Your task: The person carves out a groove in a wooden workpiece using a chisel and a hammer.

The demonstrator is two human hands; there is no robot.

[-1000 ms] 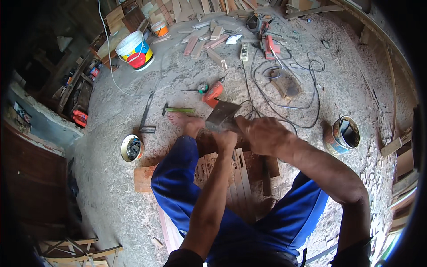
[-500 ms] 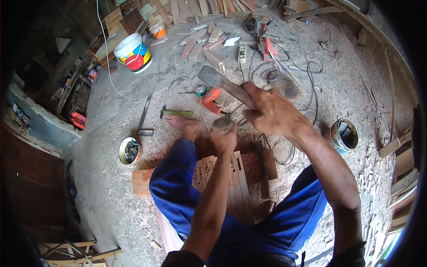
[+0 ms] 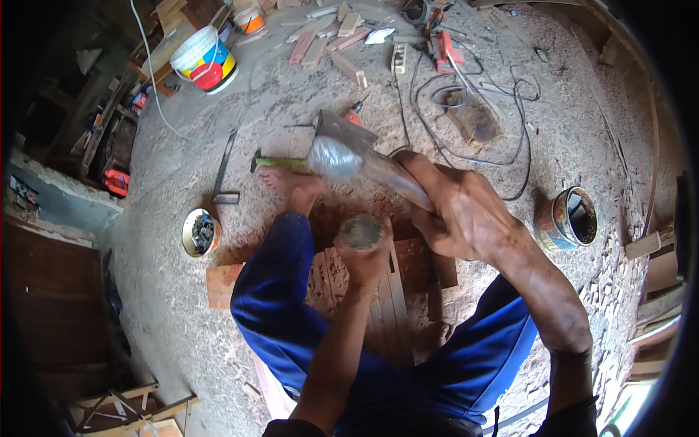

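Observation:
My right hand [image 3: 470,215] grips the wooden handle [image 3: 399,182] of a tool whose dark, shiny metal head [image 3: 336,154] is motion-blurred, raised above and left of my left hand. My left hand [image 3: 362,262] is closed round an upright tool with a round, worn top [image 3: 362,231], seen end-on; its lower part is hidden. Below that hand, between my blue-trousered legs, lie narrow wooden planks [image 3: 399,298] and a reddish-brown board [image 3: 222,285]. A green-handled hammer [image 3: 271,162] lies by my bare left foot [image 3: 287,182].
Small pots [image 3: 188,231] [image 3: 582,218] stand either side. A red drill [image 3: 354,113], a metal square [image 3: 222,175], cables [image 3: 517,167] and a red power tool [image 3: 445,51] lie ahead. A bucket [image 3: 204,65] and wood offcuts [image 3: 328,44] are farther off, a wooden door [image 3: 58,298] at left.
The right hand's tool rose between the earlier frames and is now lower in view, nearer the left hand. The floor objects have shifted upward in the picture as the camera moved.

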